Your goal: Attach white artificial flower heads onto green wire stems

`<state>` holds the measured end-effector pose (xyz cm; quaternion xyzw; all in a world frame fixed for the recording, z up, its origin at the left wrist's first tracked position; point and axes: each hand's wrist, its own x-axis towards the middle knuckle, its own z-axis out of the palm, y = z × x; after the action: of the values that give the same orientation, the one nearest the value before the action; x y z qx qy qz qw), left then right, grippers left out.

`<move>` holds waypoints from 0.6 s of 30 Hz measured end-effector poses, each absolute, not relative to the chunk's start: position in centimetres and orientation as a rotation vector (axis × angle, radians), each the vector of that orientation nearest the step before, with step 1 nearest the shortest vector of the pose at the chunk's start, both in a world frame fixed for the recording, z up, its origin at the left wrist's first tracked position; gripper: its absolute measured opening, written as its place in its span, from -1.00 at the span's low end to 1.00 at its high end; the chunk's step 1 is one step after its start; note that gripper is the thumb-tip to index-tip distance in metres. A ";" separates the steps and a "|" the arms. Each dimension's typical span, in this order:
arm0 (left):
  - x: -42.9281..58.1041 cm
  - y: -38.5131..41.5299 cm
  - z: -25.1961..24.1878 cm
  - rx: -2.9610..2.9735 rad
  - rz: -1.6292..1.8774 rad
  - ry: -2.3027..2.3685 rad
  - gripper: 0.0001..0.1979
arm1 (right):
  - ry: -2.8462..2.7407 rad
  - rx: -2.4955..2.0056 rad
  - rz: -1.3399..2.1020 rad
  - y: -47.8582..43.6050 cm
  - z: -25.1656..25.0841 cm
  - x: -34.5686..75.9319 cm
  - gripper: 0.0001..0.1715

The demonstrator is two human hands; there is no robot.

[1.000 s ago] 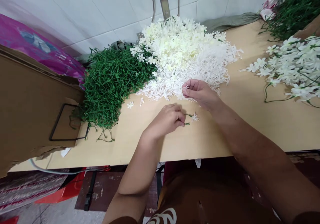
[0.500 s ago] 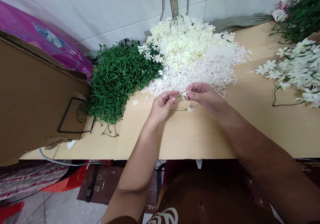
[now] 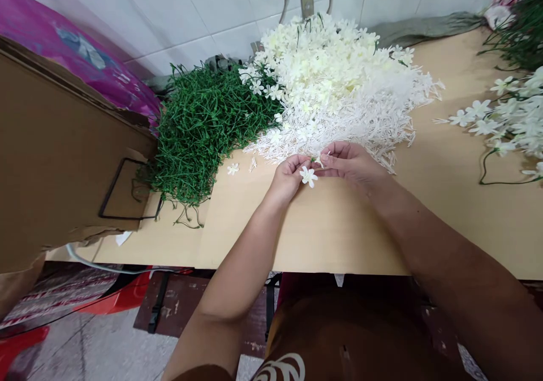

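Note:
My left hand (image 3: 288, 176) is closed, thumb and fingers pinching a green artificial flower stem whose tip shows between the two hands. Fingertips of my right hand (image 3: 350, 165) pinch a small white flower piece (image 3: 321, 162) against that tip; its details are partly covered by the fingers. Just below my left fingertips, a white artificial flower (image 3: 309, 177) faces up with its petals spread. Behind the hands lies a heap of white petals and thin white sticks (image 3: 339, 86). A tangled pile of green stems (image 3: 207, 126) sits to the left of it.
A loose white blossom (image 3: 233, 168) and a few white sticks (image 3: 253, 164) lie left of my hands. Finished-looking white flowers (image 3: 517, 115) are heaped at the right. A cardboard box (image 3: 63, 160) stands at the left, and a tiled wall (image 3: 186, 7) backs the table (image 3: 339, 234).
The white flower below the hands has turned from side-on to facing up and sits closer to my left fingers. Both hands stay together at the small piece. The camera view has shifted slightly.

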<state>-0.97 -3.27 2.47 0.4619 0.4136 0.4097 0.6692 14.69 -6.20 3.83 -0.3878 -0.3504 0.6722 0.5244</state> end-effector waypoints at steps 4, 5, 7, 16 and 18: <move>-1.3 -3.1 2.3 1.082 0.924 0.948 -0.71 | -0.879 -0.921 1.576 -6.2 3.7 14.6 -0.49; -1.4 -3.1 2.2 1.091 0.923 0.946 -0.71 | -0.888 -0.920 1.567 -6.2 3.7 14.5 -0.48; -1.5 -3.1 2.1 1.101 0.917 0.937 -0.70 | -0.899 -0.926 1.544 -6.2 3.6 14.6 -0.48; -1.4 -3.1 2.2 1.154 0.892 0.905 -0.64 | -1.035 -1.076 1.369 -5.8 3.5 14.4 -0.45; -1.3 -3.1 2.2 1.155 0.890 0.917 -0.64 | -1.112 -1.124 1.258 -5.7 3.2 14.4 -0.48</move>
<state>-1.31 -3.09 2.25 0.5089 0.4039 0.3921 0.6513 14.37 -5.69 3.25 -0.4711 -0.4662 0.5275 0.5315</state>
